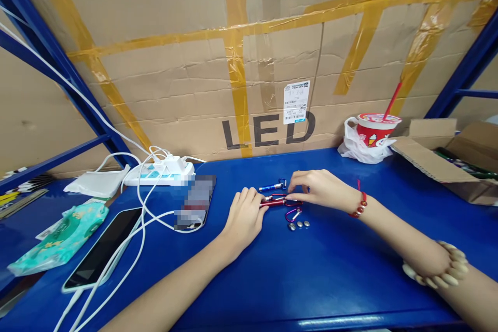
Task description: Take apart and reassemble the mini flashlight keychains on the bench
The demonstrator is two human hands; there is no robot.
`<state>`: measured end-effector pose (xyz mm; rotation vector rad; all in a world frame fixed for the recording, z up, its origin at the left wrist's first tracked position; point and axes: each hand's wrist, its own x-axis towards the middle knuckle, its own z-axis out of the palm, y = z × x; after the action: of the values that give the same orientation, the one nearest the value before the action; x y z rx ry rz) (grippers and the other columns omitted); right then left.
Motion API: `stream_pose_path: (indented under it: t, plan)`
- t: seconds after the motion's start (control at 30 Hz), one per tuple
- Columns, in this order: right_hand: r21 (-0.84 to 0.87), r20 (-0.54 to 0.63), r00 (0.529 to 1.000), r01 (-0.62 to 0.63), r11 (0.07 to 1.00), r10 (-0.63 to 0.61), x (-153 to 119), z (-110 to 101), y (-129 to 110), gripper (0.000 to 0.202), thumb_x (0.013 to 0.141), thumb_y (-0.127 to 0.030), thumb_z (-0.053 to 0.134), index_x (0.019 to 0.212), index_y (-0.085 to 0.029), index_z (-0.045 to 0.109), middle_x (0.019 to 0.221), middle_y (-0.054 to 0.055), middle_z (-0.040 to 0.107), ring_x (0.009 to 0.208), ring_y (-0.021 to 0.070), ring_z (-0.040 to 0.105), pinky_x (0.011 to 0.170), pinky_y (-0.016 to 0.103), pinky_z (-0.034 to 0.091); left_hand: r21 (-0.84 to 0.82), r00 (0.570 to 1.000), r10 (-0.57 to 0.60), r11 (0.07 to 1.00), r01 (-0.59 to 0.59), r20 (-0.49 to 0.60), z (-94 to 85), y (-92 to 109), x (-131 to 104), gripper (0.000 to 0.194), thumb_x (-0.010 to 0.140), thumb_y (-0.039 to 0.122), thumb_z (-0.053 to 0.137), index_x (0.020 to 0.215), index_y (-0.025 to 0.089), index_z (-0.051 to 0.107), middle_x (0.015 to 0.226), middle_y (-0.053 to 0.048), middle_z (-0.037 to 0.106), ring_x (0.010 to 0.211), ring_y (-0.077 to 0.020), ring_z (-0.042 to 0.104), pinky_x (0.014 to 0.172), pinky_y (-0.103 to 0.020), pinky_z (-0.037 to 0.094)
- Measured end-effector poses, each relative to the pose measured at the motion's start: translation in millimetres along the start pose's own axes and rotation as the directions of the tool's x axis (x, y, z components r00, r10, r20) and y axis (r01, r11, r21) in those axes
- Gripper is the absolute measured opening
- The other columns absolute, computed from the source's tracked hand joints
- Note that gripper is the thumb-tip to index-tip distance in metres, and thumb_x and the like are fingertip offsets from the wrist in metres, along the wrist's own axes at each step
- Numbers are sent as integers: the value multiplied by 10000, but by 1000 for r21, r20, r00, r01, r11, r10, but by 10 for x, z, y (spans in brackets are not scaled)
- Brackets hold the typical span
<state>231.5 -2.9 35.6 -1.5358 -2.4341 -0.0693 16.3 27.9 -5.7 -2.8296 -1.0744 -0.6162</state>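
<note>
Near the middle of the blue table (pixel 330 275), my left hand (pixel 246 215) is closed on the left end of a red metal tube (pixel 275 202). My right hand (pixel 317 188) is at the tube's right end, fingers bent and pressed close to a red carabiner; the exact contact is too small to tell. Behind them lies a blue tube (pixel 270 187) with a small blue clip. A purple carabiner (pixel 293 215) rests in front, with three small silver button cells (pixel 299 224) beside it.
Two phones (pixel 103 249) (pixel 200 199), white cables and a power strip (pixel 159 172) are at the left, beside a green tissue pack (pixel 64 236). A red cup (pixel 375 132) and an open cardboard box (pixel 439 166) stand at the right. A large carton (pixel 175 88) backs the table.
</note>
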Motion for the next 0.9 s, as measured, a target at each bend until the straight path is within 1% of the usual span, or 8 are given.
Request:
stream_pose_path:
  t: [0.13,0.33,0.47,0.53,0.6,0.67,0.77,0.9]
  plan:
    - [1,25,999,21,1000,-21,11,54,-4,261,788,-448,575,862,-217,671,871,20,655,710,165,619,537,222,378,-18,999,-25,1000,24,-43,-18,-13,0,119,870,209,475,904,159,578,881,-49,599,826,-218,493,726,-344,377]
    - [22,24,998,55,998,-56,26,124,-34,131,805,-275,574,816,-202,683,850,27,671,680,158,627,529,218,390,-87,992,-76,994,67,-104,-44,1,-12,134,880,229,466,887,185,592,853,-26,627,807,-200,505,698,-323,377]
    - [72,-38,998,46,996,-44,39,110,-41,220,867,-313,487,918,-213,677,845,31,680,722,161,631,607,238,434,-160,980,-140,980,117,-139,-53,-20,-5,133,894,232,442,919,195,568,866,-16,621,830,-193,504,729,-312,385]
    - [198,-113,993,-5,980,27,44,94,-69,283,879,-365,454,996,-203,655,862,37,683,656,139,622,610,241,452,-205,970,-193,966,160,-150,-50,-31,-2,155,916,216,387,918,183,538,863,-22,604,822,-184,507,722,-301,394]
    - [415,-168,977,-54,908,135,47,84,-125,334,872,-408,446,1022,-183,642,830,37,682,552,111,586,563,231,458,-250,958,-245,947,203,-151,-43,-38,0,225,940,196,295,874,174,508,821,-23,576,778,-171,507,683,-285,401]
    - [610,-163,962,-76,789,218,48,84,-204,354,856,-433,459,1002,-170,645,706,15,656,479,96,534,492,215,441,-286,952,-272,932,224,-142,-38,-41,-1,293,948,181,229,798,179,481,769,-13,542,735,-160,496,652,-273,398]
    - [742,-109,962,-90,664,252,50,114,-337,351,837,-443,484,966,-164,652,573,-20,575,427,79,477,423,192,404,-317,958,-261,924,214,-115,-45,-35,-5,334,941,207,243,682,188,451,709,3,502,704,-156,473,655,-275,383]
    - [819,-80,946,-117,562,314,57,189,-481,339,799,-446,534,887,-146,666,600,-4,588,438,76,487,394,177,400,-341,970,-226,922,184,-86,-68,-6,-10,340,891,355,379,609,188,468,673,8,487,690,-162,457,651,-286,359]
